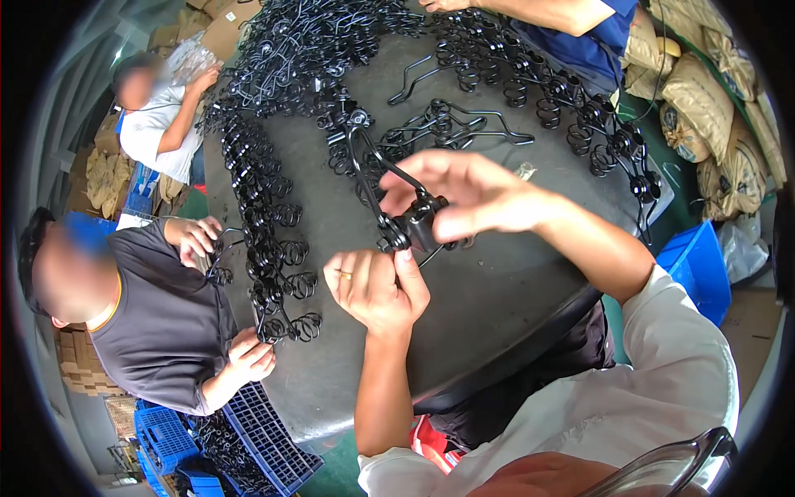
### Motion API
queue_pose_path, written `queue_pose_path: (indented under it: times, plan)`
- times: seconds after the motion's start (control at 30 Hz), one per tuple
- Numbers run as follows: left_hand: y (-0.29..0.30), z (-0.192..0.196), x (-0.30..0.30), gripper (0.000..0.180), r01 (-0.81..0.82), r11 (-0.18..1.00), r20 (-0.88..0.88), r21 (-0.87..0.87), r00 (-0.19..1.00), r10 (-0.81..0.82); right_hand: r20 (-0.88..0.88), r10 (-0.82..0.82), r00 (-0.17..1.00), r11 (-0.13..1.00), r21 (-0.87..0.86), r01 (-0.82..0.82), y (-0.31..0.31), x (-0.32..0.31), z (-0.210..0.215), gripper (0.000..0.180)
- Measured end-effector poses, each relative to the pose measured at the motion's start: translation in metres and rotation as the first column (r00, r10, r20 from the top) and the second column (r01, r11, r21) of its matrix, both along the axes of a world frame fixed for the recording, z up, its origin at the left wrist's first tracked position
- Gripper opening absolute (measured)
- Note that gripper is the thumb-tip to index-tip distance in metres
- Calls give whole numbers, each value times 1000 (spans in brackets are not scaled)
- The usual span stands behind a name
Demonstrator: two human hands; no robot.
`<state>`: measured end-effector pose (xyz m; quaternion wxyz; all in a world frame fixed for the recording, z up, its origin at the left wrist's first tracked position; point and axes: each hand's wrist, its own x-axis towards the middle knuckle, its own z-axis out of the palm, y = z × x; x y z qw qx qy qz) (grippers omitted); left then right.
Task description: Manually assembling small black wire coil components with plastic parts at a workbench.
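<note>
Above the dark surface (pixel 505 306), the black wire part (pixel 418 220) sits pinched at its near end by the curled left hand (pixel 374 291). The right hand (pixel 484 195) cups it; I cannot tell whether that grips. Probably stiff, sturdy, slick; best held by its thick body.

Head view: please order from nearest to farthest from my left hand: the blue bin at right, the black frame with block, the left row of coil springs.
1. Black frame with block: at the left hand, by its thumb.
2. Left row of coil springs: on the table, to the hand's left.
3. Blue bin: far right, beyond the table edge.
</note>
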<state>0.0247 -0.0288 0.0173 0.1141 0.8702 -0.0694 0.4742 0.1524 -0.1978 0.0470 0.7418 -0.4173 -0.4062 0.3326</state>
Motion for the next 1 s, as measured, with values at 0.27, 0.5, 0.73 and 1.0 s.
queue_pose_path:
  times: [0.27, 0.5, 0.73, 1.0]
  plan:
    - [5, 1, 2, 37, -26, 991, 130, 133, 992, 9, 26, 122, 992, 992, 14, -122, -2, -10, 7, 56]
    - [-4, -1, 2, 32, 43, 999, 6, -3, 999, -43, 415, -549, 726, 831, 366, 419, 4, -9, 2, 93]
    - [-4, -3, 5, 38, 31, 994, -100, -109, 994, -42, 879, -459, 131, 822, 364, 437, -11, 1, 21, 50]
    - [-11, 3, 4, 40, 3, 997, -136, -82, 991, -14, 851, -417, 319, 877, 285, 387, -10, 5, 18, 45]
